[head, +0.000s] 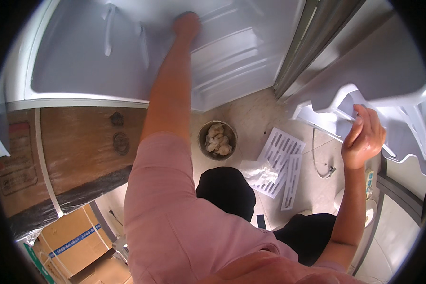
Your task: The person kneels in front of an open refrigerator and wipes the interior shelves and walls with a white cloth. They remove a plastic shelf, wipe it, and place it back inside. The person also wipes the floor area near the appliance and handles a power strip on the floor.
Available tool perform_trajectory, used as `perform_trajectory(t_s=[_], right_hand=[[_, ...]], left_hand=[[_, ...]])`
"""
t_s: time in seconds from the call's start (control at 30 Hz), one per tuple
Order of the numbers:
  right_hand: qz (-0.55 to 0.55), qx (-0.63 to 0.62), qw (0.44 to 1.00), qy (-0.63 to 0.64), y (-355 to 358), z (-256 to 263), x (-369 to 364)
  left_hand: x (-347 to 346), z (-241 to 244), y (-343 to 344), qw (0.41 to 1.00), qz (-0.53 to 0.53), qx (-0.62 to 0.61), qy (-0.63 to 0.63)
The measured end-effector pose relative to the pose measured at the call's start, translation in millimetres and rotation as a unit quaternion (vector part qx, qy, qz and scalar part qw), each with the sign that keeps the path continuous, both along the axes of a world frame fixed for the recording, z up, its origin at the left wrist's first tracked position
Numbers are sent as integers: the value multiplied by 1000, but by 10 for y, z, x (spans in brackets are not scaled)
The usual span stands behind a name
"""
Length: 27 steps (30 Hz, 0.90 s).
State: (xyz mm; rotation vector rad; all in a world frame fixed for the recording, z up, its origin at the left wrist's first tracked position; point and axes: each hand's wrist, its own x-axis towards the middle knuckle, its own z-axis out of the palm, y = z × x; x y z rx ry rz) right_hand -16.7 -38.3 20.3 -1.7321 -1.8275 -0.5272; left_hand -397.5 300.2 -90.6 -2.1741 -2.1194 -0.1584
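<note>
My left arm reaches into a white refrigerator compartment (230, 67) with moulded ribs along its wall. At its far end, my left hand (187, 25) is pressed to the back of the lining. A thin dark edge shows beyond the knuckles, and the palm side is hidden. On the right, my right hand (365, 138) has half-curled fingers at the rim of a white door shelf (335, 122). Whether it grips that rim I cannot tell. The shelf is on the inner side of the open refrigerator door (383, 67).
On the tiled floor stand a metal bowl (201, 142) of crumpled wet cloths (218, 140), slotted white panels (280, 149) and a crumpled clear plastic bag (259, 172). A cable with a plug (330, 172) lies near a power strip (369, 179). Wrapped cardboard boxes (85, 142) line the left.
</note>
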Motion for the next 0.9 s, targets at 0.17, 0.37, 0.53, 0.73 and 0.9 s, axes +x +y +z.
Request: perform_trajectory(t_s=[0.17, 0.37, 0.53, 0.73, 0.9], right_hand=[[-5, -8, 1000, -10, -21, 7, 26], [-5, -8, 1000, -8, -11, 3, -10], [-1, -4, 1000, -7, -8, -30, 26], [-3, -5, 1000, -9, -5, -14, 11], [-1, -2, 1000, -13, 7, -11, 3]], left_hand=[[112, 67, -42, 998, -5, 8, 66], [18, 24, -117, 1000, 5, 14, 0], [-38, -74, -1, 998, -38, 44, 34], [-102, -126, -115, 996, -20, 84, -19], [-148, -168, -17, 996, -53, 62, 26]])
